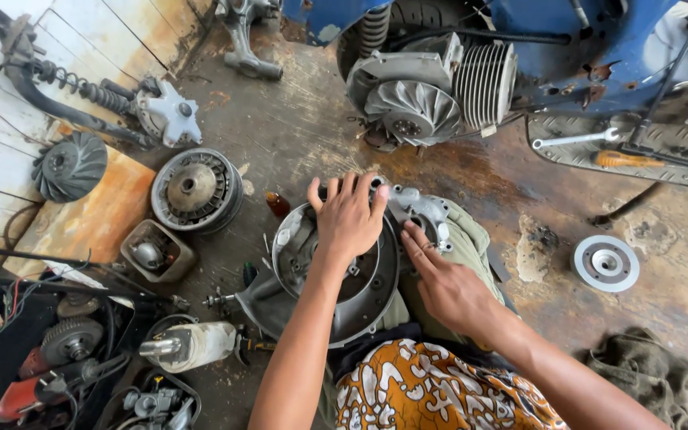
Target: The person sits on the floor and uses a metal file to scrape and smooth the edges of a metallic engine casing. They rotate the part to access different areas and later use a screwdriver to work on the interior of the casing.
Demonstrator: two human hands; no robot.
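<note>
A round grey metal engine cover lies on a rag over my knee, low in the middle of the head view. My left hand rests flat on its upper half, fingers spread over the rim. My right hand lies beside it at the cover's right edge, fingers pointing up toward a pale cast housing at the cover's top. Neither hand grips anything. My lap shows an orange patterned cloth.
A blue scooter with its finned engine and fan stands behind. A wrench and orange screwdriver lie on its footboard. A flywheel, small disc, shock absorber and several loose parts litter the oily floor.
</note>
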